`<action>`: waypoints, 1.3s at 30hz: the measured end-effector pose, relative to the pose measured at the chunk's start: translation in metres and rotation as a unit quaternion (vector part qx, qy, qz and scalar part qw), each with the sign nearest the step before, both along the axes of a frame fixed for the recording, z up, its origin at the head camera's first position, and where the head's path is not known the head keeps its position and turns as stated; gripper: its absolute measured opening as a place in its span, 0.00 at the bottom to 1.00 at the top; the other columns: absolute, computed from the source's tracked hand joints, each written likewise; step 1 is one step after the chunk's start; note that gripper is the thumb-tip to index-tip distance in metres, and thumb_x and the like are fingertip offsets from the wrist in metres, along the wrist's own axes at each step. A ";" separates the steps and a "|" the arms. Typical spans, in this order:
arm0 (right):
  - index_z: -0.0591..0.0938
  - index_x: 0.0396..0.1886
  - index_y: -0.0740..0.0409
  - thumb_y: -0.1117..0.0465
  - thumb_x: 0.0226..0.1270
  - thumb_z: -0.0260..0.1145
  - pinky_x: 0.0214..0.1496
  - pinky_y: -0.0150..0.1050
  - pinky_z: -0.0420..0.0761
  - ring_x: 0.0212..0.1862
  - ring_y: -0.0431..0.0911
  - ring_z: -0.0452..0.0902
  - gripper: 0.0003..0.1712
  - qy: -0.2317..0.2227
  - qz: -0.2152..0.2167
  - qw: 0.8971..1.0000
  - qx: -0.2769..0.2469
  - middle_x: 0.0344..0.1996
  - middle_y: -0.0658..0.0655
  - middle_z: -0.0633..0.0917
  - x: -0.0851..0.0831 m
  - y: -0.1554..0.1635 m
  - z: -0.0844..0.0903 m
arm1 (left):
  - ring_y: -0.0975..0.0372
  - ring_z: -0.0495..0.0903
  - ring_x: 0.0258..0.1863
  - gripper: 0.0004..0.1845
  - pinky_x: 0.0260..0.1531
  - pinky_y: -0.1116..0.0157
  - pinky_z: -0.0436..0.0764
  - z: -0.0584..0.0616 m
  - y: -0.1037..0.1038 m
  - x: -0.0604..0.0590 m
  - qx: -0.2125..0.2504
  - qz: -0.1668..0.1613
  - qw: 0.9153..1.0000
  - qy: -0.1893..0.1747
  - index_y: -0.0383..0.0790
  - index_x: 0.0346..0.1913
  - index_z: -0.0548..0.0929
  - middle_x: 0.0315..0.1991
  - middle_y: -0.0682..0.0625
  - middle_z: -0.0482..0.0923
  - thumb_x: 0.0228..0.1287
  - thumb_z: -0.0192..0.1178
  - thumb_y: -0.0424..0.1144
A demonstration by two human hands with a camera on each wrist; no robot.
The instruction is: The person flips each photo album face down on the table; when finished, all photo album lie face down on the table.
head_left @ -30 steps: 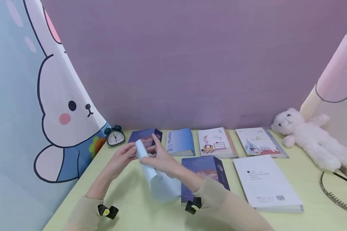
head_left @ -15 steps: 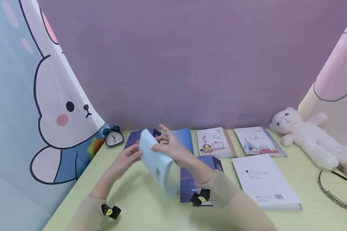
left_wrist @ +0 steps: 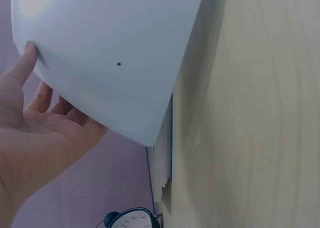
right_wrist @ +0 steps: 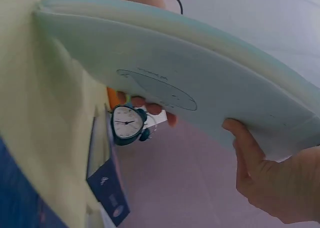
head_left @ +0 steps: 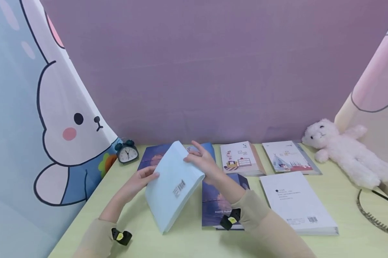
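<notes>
The pale blue book (head_left: 173, 186) stood tilted over the green desk (head_left: 142, 229), barcode side up, its near corner down by the desk and its far end lifted between both hands. The right hand (head_left: 203, 165) held the top right edge, thumb hooked under it in the right wrist view and fingers laid over the cover. The left hand (head_left: 139, 181) sat at the left edge with its fingers mostly straight, thumb tip pressed to the cover in the left wrist view, propping more than clasping. To my eye that was the weak point: with only one hand really gripping, the smooth cover could have slid off the flat left fingers, and the book would have flopped down or swung sideways. Just beside it on the right lay a dark blue photo album (head_left: 221, 200), and behind it another dark blue album (head_left: 155, 157) near the little alarm clock (head_left: 127, 152). A slip could have dropped the book across either album and knocked the row crooked, or pushed the back album against the clock. The white book (head_left: 297, 204) and the plush toy (head_left: 345, 154) lay well apart, out of harm's way.
</notes>
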State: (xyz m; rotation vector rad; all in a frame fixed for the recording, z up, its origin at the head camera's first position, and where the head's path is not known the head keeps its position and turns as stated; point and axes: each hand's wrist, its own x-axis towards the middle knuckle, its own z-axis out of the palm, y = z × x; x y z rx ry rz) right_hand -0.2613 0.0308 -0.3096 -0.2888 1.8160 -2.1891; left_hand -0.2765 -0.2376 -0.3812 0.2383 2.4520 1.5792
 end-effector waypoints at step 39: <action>0.66 0.67 0.62 0.56 0.61 0.66 0.57 0.50 0.77 0.57 0.57 0.74 0.36 0.105 0.099 0.923 0.358 0.61 0.64 0.72 0.002 0.021 -0.070 | 0.50 0.74 0.57 0.19 0.58 0.46 0.72 -0.014 -0.014 -0.037 -0.181 -0.152 0.966 0.109 0.48 0.56 0.80 0.55 0.45 0.79 0.63 0.60 0.46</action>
